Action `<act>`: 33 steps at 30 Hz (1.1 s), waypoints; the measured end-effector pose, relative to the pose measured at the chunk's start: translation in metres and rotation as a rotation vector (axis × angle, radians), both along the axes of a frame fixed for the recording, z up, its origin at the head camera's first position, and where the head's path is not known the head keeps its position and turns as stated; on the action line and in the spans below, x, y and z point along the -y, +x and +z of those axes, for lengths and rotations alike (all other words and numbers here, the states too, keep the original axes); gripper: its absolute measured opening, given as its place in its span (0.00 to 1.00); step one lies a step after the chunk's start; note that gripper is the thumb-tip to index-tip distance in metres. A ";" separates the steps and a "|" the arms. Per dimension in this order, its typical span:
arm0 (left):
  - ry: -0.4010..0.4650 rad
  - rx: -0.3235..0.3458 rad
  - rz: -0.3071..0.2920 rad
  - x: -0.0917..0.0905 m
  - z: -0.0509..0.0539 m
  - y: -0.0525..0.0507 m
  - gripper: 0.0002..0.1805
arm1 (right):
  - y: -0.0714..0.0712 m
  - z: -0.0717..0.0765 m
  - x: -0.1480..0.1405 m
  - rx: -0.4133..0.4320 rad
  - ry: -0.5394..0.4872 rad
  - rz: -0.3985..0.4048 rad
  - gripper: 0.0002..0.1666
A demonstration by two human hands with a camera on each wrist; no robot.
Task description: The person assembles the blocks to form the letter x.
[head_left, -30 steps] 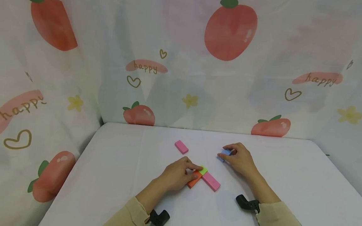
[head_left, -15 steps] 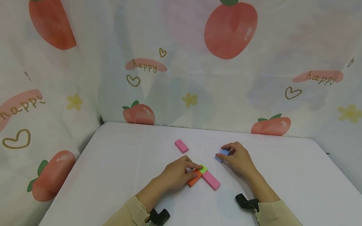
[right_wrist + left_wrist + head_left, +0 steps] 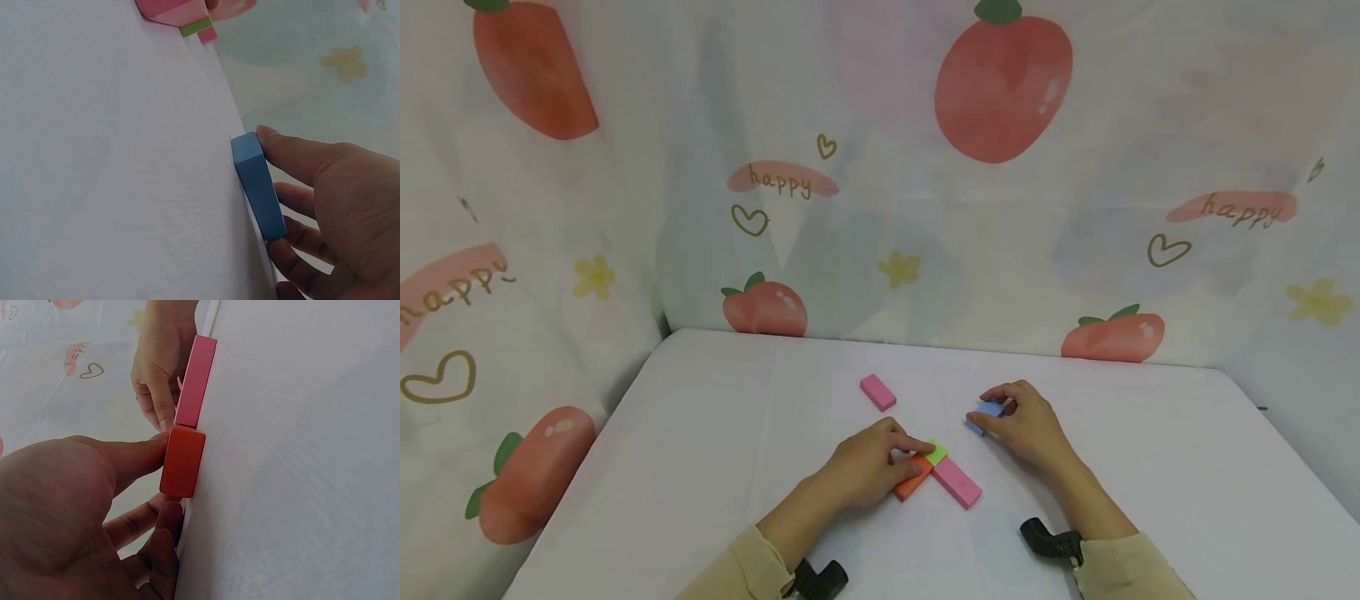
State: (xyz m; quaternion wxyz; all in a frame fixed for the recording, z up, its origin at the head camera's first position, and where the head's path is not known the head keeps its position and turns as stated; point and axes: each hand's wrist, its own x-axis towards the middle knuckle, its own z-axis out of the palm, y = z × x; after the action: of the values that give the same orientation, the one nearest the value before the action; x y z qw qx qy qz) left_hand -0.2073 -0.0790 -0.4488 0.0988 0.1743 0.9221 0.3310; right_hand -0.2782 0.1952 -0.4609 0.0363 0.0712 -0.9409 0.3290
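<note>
Two jobs at once here: left hand rests its thumb on the orange block, index finger on the green block; right hand pinches the blue block between thumb and fingers, right of those, on or just over the surface. I'd press softly left, hold blue level so nothing gets bumped. Blocks look smooth, matte, maybe painted wood, boxy with softened edges.

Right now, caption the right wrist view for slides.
Right hand holding a blue rectangular block, green block near frame's top.
</note>
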 end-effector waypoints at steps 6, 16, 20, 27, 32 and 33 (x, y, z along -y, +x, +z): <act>0.002 0.009 0.004 0.000 0.000 0.002 0.17 | 0.002 0.000 0.003 0.009 0.003 0.003 0.28; 0.004 0.019 0.005 0.000 -0.002 0.000 0.17 | 0.005 0.005 0.007 0.018 -0.005 -0.003 0.27; 0.007 0.013 0.002 0.001 -0.002 0.000 0.17 | 0.006 0.005 0.009 0.008 -0.004 0.005 0.26; 0.010 0.009 0.003 0.001 -0.002 0.000 0.17 | 0.006 0.004 0.009 0.000 0.004 0.011 0.24; 0.012 0.014 0.004 0.000 -0.002 0.000 0.17 | 0.006 0.004 0.011 0.004 0.012 0.015 0.24; 0.012 0.014 0.004 0.000 -0.002 0.000 0.17 | 0.007 0.004 0.012 0.004 0.011 0.016 0.24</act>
State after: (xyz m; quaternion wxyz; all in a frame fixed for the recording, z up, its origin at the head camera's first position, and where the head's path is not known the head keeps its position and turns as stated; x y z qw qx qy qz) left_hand -0.2076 -0.0793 -0.4504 0.1036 0.1708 0.9197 0.3380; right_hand -0.2716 0.1836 -0.4570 0.0314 0.0782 -0.9422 0.3244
